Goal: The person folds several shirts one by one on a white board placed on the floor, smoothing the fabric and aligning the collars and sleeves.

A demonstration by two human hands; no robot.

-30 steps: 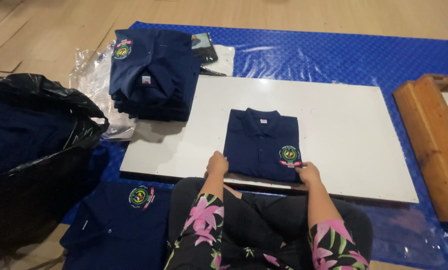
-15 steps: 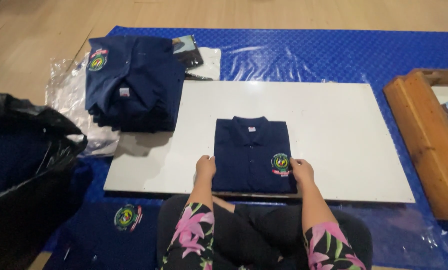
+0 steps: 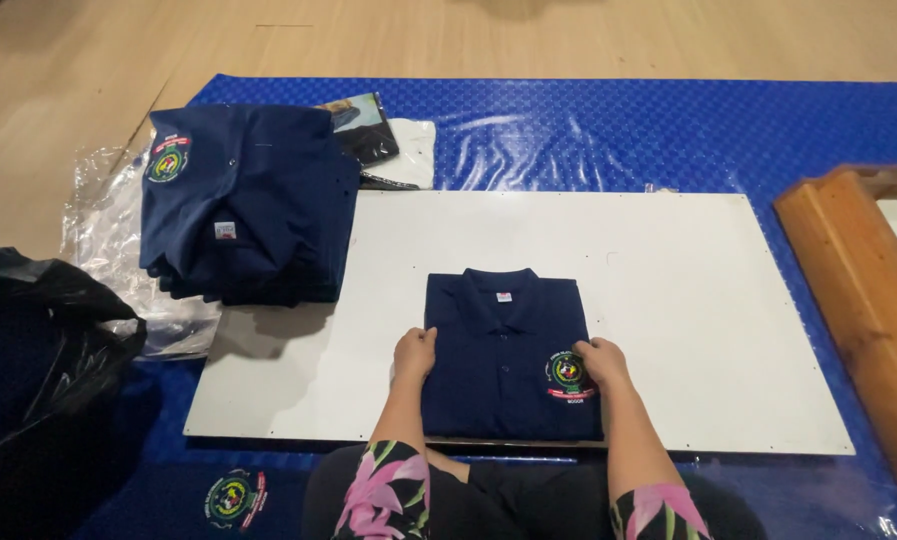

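While the folded navy polo shirt (image 3: 508, 355) lies collar-up at the near edge of the white board (image 3: 708, 300), left hand (image 3: 414, 355) & right hand (image 3: 598, 362) are curled over its side edges; edges best kept square, pressure even, crest (image 3: 568, 374) uncreased

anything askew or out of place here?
Mostly tidy. The folded navy shirt lies square on the white board, left hand and right hand on its sides. The stack of shirts sits slightly skewed, overhanging the board's left corner onto crumpled clear plastic. No damage visible.
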